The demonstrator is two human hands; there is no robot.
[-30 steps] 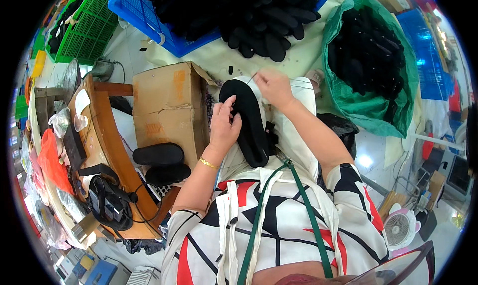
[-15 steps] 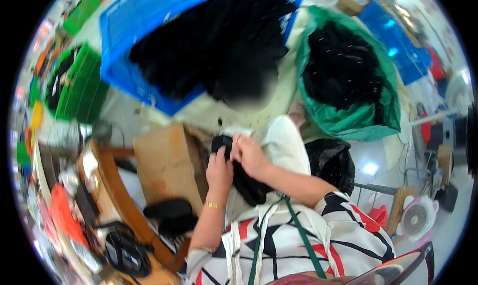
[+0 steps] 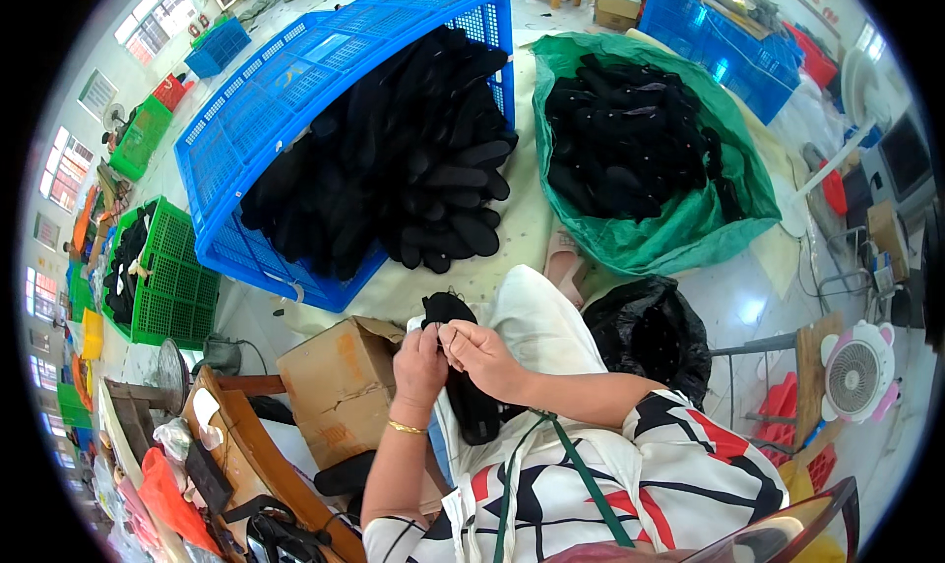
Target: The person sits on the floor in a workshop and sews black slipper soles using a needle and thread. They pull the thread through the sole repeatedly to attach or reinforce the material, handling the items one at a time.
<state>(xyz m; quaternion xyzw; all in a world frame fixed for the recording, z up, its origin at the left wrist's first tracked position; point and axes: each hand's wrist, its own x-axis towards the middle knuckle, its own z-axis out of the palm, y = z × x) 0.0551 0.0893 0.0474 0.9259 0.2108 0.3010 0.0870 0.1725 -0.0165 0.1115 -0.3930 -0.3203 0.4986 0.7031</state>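
Bringing both my hands together over one black cloth shoe (image 3: 477, 410), I have it lying lengthwise on my lap, across the white cloth (image 3: 546, 322). My right grip (image 3: 482, 358) is curled in narrow above the shoe's far half, its fingertips meeting those of my left grip (image 3: 419, 371). The fingertips of that left grip are hidden where the two meet, so I cannot tell whether it is closed or loose; anything thin pinched there, perhaps a thread, is too small to make out. My hands cover the middle of the shoe, leaving its far end and its near end in sight.

One gold bracelet (image 3: 407, 427) circles my left wrist. Beyond my lap sits one large blue basket (image 3: 236, 140), tipped toward me, with a heap of black shoe pieces (image 3: 394, 169) spilling from it; they overlap too much to count. Right of it stands one green sack (image 3: 640, 258) of dark pieces, also beyond counting. One black plastic bag (image 3: 655, 332) is near my right arm, its inside too dark to read. At my left is one cardboard box (image 3: 335, 391), partly behind my forearm, next to the wooden tabletop (image 3: 290, 469), which the lower edge cuts off.
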